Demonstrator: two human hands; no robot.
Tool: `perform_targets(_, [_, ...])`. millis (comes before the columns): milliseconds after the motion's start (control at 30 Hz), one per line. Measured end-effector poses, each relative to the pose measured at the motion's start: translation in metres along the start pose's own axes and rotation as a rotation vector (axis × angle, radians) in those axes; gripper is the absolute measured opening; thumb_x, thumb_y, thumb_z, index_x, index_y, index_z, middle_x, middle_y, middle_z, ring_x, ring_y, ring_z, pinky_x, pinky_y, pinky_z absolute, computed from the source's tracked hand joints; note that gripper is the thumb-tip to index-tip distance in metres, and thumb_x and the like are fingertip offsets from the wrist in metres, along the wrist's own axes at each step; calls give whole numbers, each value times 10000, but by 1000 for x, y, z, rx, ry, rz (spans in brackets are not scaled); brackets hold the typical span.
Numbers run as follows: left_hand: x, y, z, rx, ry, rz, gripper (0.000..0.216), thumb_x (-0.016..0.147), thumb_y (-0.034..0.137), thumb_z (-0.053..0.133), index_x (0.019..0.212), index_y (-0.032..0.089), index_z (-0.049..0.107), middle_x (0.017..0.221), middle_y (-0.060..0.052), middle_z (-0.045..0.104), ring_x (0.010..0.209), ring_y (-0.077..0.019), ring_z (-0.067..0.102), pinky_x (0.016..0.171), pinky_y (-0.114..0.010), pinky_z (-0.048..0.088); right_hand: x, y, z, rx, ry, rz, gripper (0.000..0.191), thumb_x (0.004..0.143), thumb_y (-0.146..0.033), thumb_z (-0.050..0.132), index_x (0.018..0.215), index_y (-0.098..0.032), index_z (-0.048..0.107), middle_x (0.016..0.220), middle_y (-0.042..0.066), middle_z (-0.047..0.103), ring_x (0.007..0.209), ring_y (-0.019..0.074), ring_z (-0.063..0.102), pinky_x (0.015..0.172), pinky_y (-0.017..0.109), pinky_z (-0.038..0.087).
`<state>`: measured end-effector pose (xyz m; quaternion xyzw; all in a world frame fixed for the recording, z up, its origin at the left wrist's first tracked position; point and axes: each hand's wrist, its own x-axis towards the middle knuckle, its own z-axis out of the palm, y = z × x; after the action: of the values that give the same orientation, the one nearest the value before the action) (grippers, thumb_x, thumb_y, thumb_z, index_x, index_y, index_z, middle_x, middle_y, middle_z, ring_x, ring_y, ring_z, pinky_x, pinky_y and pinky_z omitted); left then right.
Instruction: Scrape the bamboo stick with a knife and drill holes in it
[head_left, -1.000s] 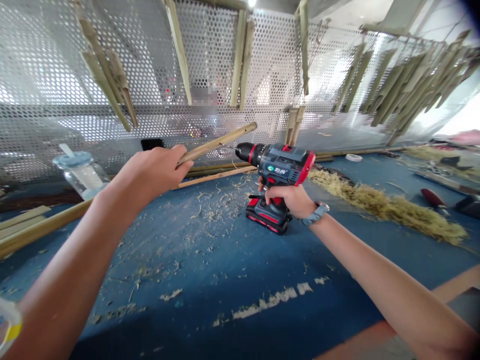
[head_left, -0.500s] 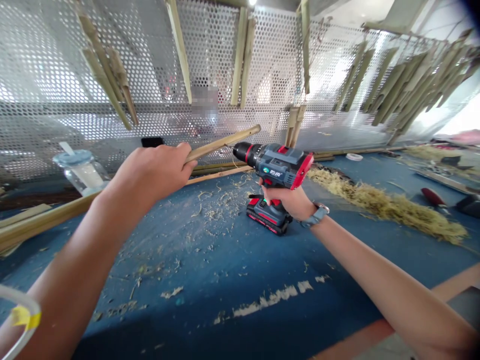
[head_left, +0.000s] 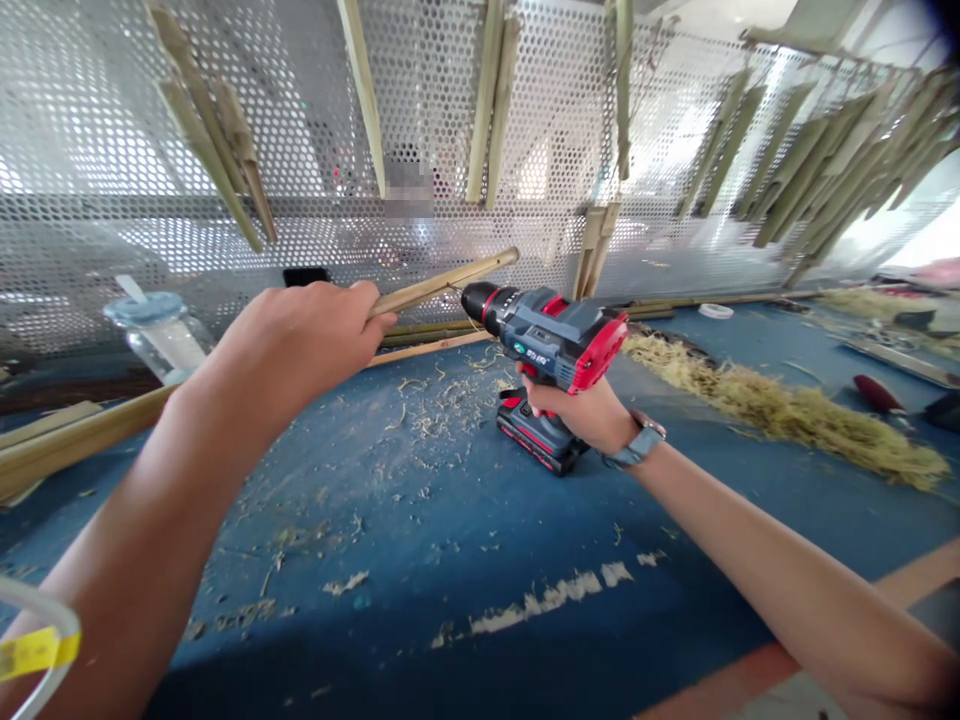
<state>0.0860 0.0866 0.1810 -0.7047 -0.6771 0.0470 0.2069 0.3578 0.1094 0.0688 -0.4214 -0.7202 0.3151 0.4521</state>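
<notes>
Cordless drill [head_left: 551,335]: clamped in the right hand [head_left: 577,405], held level above the blue work surface [head_left: 420,560] in the head view.
Bamboo strip [head_left: 442,285]: gripped near one end by the closed left hand [head_left: 300,350], far end unsupported.
Drill bit [head_left: 454,290]: thin, at the strip's edge; contact unclear.
Risk: pressing off-line could make the unbraced strip whip or split, or snap the bit.

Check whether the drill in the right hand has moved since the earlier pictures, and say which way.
Yes: the cordless drill's chuck has shifted left against the perforated metal screen, nearer the bamboo stick in the left hand.
</notes>
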Motion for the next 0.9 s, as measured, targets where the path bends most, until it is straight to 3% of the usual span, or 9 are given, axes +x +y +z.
perform_targets(333, [9,-10,7,-70,-22,2,542,1068,557,275,1209,222,676,934,-139,714,842,-358,705,718,-448,464,-1,1,3,-156,70,-74,169,678,-287,653,768,-265,512,787,20,616,742,205,536,713,395,463])
perform_targets(567, [16,-24,15,-245,24,45,483,1029,613,308,1036,253,629,836,-96,622,695,-272,551,625,-405,344,-2,3,0,-85,57,-69,135,702,-338,644,773,-267,554,730,18,618,722,225,554,701,410,472])
perform_targets(767, [20,-37,16,-403,-27,158,375,1044,507,403,965,211,619,901,-42,667,787,-176,591,708,-307,413,-3,1,0,-8,34,-91,122,730,-283,719,748,-281,598,690,22,622,803,271,634,752,432,541])
perform_targets(900, [23,-45,19,-413,-24,168,399,1048,526,410,955,214,640,904,-32,707,808,-173,607,725,-295,433,-5,3,1,-8,44,-99,109,751,-283,734,749,-285,624,691,31,627,829,293,653,773,456,565])
